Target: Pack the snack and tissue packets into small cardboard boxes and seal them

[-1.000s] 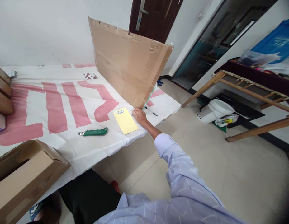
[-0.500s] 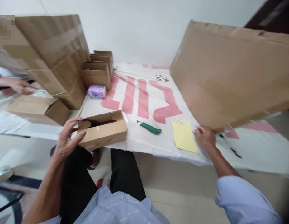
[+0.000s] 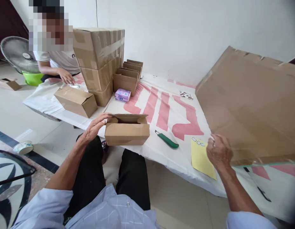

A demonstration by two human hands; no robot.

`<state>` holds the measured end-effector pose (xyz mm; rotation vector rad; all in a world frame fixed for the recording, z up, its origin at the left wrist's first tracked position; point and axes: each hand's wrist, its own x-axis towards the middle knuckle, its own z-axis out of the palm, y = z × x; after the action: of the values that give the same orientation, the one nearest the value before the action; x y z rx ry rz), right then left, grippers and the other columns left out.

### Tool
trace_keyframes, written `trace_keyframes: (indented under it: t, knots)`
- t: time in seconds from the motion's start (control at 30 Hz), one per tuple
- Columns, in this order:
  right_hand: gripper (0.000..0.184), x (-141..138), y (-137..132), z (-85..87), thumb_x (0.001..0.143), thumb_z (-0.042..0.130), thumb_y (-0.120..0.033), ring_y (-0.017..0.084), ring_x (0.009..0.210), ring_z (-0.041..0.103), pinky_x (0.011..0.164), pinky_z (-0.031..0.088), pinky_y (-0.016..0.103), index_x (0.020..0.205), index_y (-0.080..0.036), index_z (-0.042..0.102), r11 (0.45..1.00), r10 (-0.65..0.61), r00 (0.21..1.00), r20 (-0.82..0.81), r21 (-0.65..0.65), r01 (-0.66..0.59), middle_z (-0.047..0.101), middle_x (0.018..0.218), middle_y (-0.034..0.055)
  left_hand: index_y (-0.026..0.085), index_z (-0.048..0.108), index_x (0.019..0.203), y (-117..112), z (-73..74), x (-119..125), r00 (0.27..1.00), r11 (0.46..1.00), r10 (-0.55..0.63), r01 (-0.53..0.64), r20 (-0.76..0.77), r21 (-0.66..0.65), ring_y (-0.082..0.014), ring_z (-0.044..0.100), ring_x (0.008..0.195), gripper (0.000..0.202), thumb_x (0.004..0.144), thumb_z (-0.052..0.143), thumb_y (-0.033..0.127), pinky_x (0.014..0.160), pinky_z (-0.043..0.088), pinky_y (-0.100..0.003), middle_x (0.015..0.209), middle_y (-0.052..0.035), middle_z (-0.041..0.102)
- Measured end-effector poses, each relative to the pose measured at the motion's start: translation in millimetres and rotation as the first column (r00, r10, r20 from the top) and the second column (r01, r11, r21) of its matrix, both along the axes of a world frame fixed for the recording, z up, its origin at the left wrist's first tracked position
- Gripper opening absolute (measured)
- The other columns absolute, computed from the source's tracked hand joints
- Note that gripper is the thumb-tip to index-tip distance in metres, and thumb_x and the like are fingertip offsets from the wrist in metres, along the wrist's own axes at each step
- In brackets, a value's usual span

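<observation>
My left hand [image 3: 93,128] rests with its fingers stretched out against the left end of a small open cardboard box [image 3: 127,134], which stands at the table's front edge with its back flap raised. The inside of the box looks dark. My right hand [image 3: 220,151] is closed in a pinch at the right edge of a yellow sheet [image 3: 202,160]. A small white piece shows at its fingertips, too small to name. Several little white stickers [image 3: 197,142] lie along the sheet's top. A green utility knife [image 3: 168,139] sits between the box and the sheet.
Large cardboard cartons [image 3: 102,47] are stacked at left, by several open boxes [image 3: 126,83] and a purple tissue pack [image 3: 123,95]. A closed box [image 3: 76,100] lies near a co-worker's hand [image 3: 66,76]. A big cardboard panel [image 3: 254,105] leans at right, above a dark thin tool [image 3: 263,192].
The view has swung left, bringing the co-worker and a fan into sight. The small box has turned to face me squarely. My left fingers have straightened along its end; my right hand stays pinched.
</observation>
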<state>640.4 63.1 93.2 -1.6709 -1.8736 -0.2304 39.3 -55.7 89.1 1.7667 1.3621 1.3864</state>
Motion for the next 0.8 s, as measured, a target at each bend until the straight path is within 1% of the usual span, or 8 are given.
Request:
trace_keyframes:
  t: [0.07, 0.2, 0.3, 0.37, 0.5, 0.6, 0.73, 0.8]
  knots:
    - [0.030, -52.1, -1.8, 17.5, 0.105, 0.049, -0.030, 0.041, 0.118, 0.073, 0.102, 0.060, 0.058, 0.113, -0.022, 0.077, 0.973, 0.230, 0.972, -0.038, 0.029, -0.229, 0.077, 0.119, 0.0251, 0.022, 0.079, 0.135, 2.1, -0.3, -1.8, 1.000, 1.000, -0.011, 0.011, 0.004, -0.015, -0.0386, 0.057, 0.152, 0.050, 0.108, 0.057, 0.057, 0.130, 0.046, -0.056, 0.154, -0.0143, 0.068]
    - [0.028, -164.5, -13.7, 45.4, 0.110, 0.061, -0.040, 0.036, 0.115, 0.075, 0.104, 0.062, 0.055, 0.122, -0.022, 0.079, 0.765, 0.642, 0.765, -0.053, 0.103, -0.635, 0.081, 0.120, 0.0171, 0.024, 0.076, 0.138, 4.0, 3.6, -2.6, 0.998, 0.999, -0.053, 0.053, -0.039, -0.014, -0.0384, 0.059, 0.148, 0.051, 0.102, 0.067, 0.059, 0.120, 0.054, -0.054, 0.153, -0.0150, 0.067]
    - [0.038, -229.6, -21.5, 57.7, 0.108, 0.067, -0.043, 0.035, 0.127, 0.071, 0.111, 0.059, 0.057, 0.139, -0.021, 0.074, 0.617, 0.787, 0.617, 0.004, -0.007, -0.787, 0.078, 0.135, 0.0161, 0.026, 0.074, 0.140, 3.7, 10.4, -3.5, 0.993, 0.996, -0.079, 0.075, -0.083, -0.051, -0.0369, 0.060, 0.146, 0.051, 0.100, 0.069, 0.056, 0.108, 0.062, -0.047, 0.155, -0.0150, 0.065]
    - [0.045, -256.3, -28.1, 60.7, 0.105, 0.074, -0.043, 0.036, 0.123, 0.072, 0.107, 0.061, 0.056, 0.143, -0.019, 0.072, 0.556, 0.831, 0.555, 0.048, -0.110, -0.824, 0.078, 0.133, 0.0169, 0.027, 0.073, 0.142, 3.0, 16.0, -4.3, 0.989, 0.994, -0.088, 0.079, -0.122, -0.079, -0.0364, 0.060, 0.147, 0.052, 0.097, 0.072, 0.054, 0.104, 0.064, -0.044, 0.158, -0.0143, 0.063]
    - [0.027, -269.8, -57.7, 53.9, 0.103, 0.077, -0.035, 0.032, 0.107, 0.073, 0.096, 0.062, 0.049, 0.124, -0.018, 0.077, 0.513, 0.855, 0.490, 0.169, -0.137, -0.848, 0.079, 0.111, 0.0142, 0.027, 0.069, 0.145, 2.6, 23.6, -3.7, 0.978, 0.989, -0.076, 0.049, -0.196, -0.139, -0.0367, 0.063, 0.143, 0.066, 0.089, 0.081, 0.059, 0.100, 0.065, -0.045, 0.160, -0.0136, 0.061]
    - [0.014, -260.9, -86.2, 42.9, 0.105, 0.075, -0.029, 0.029, 0.104, 0.072, 0.091, 0.061, 0.044, 0.115, -0.020, 0.077, 0.486, 0.856, 0.456, 0.244, -0.080, -0.870, 0.078, 0.110, 0.0125, 0.025, 0.068, 0.145, 4.5, 23.7, 2.8, 0.961, 0.982, -0.060, 0.009, -0.270, -0.186, -0.0377, 0.067, 0.134, 0.079, 0.081, 0.087, 0.065, 0.103, 0.064, -0.050, 0.150, -0.0137, 0.066]
    - [0.015, -257.6, -102.1, 32.3, 0.109, 0.063, -0.019, 0.025, 0.101, 0.071, 0.090, 0.061, 0.041, 0.115, -0.022, 0.077, 0.482, 0.860, 0.473, 0.191, -0.001, -0.876, 0.079, 0.114, 0.0101, 0.021, 0.068, 0.137, 9.2, 20.0, 23.3, 0.911, 0.978, 0.058, -0.135, -0.408, -0.162, -0.0409, 0.066, 0.133, 0.083, 0.070, 0.092, 0.062, 0.117, 0.056, -0.058, 0.142, -0.0153, 0.066]
    - [0.020, -263.3, -100.2, 31.6, 0.110, 0.058, -0.015, 0.024, 0.101, 0.071, 0.092, 0.061, 0.040, 0.107, -0.021, 0.076, 0.483, 0.866, 0.478, 0.149, 0.001, -0.876, 0.080, 0.114, 0.0097, 0.021, 0.066, 0.135, 10.8, 18.9, 34.5, 0.874, 0.959, 0.133, -0.232, -0.468, -0.162, -0.0412, 0.067, 0.129, 0.080, 0.067, 0.093, 0.054, 0.116, 0.057, -0.058, 0.139, -0.0153, 0.065]
